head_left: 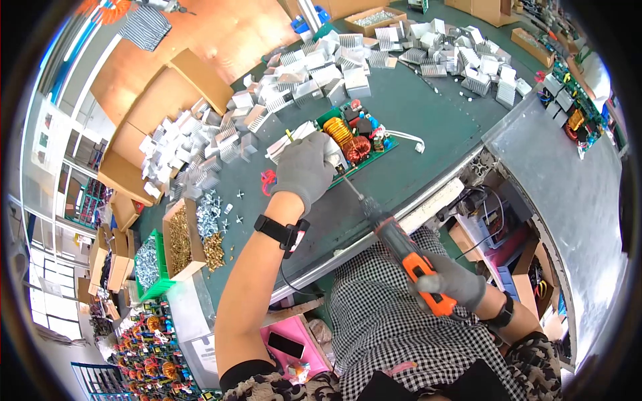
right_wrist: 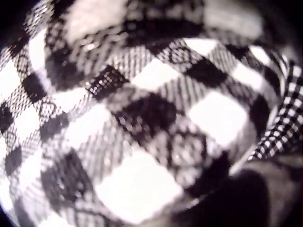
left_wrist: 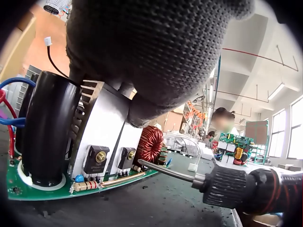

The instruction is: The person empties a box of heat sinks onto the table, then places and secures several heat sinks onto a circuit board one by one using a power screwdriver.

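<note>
While left hand point(head_left: 304, 168) steadies board point(head_left: 374, 152): screwdriver point(head_left: 408, 257) at its edge.

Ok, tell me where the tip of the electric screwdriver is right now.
In the left wrist view, the electric screwdriver enters from the right, its tip at the screws on the heatsink of the circuit board, under the left hand.

Bright daylight, fisheye-warped edges w/ dark vignette – right wrist view blurred
</note>
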{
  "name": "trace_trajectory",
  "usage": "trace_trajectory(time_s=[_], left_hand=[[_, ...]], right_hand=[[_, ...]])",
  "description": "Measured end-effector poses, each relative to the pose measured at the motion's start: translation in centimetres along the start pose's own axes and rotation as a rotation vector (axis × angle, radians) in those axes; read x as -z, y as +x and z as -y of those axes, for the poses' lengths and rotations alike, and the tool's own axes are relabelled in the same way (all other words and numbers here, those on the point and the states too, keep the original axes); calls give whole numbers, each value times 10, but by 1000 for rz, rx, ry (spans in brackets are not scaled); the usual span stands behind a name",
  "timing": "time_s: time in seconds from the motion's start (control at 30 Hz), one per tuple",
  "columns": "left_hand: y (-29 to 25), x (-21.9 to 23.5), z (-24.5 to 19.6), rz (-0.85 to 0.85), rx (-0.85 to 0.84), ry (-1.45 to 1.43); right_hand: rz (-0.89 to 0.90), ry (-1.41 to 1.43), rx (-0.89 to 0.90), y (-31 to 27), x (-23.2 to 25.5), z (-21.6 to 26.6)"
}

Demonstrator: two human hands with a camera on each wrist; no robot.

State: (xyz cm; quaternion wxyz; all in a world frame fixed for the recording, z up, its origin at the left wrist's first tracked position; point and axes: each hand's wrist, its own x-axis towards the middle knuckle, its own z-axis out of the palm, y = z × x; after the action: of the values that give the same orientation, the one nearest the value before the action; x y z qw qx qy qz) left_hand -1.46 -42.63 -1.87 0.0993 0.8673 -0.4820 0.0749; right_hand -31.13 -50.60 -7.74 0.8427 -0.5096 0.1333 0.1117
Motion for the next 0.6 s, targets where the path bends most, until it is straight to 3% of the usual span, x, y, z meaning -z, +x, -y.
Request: trace_trajectory(time_s=[0.07,0.13,0.2,0.27,0.33,0.43,0.5,0.53,0.6], left_hand=[[-4,11,-1,52,2,-47],[-21,25,3,94,62,-140],[-42,33,20,-255,-49,-125],[-72,40,36,-257,-14,-233],[-106,42,50,-215,21,-242],[-162,24,69,-169,191,-241],[-186,10,73,-169,327,-265],[-194,0,75,-175,397,-283],[-194,-15,70,-267,381,-246]], right_hand=[[-74,-247,-28,-19,7,10],[-121,-250,-27,-33,12,35],[-219,-447,101,-32,31,64],[-372,-501,117,-18,48,96],[-503,-752,137,9,69,129],[-602,-837,111,58,109,147],[-782,-1526,46,82,123,160],[-786,-1535,50,96,122,167],[-709,-1804,394,126,101,182]])
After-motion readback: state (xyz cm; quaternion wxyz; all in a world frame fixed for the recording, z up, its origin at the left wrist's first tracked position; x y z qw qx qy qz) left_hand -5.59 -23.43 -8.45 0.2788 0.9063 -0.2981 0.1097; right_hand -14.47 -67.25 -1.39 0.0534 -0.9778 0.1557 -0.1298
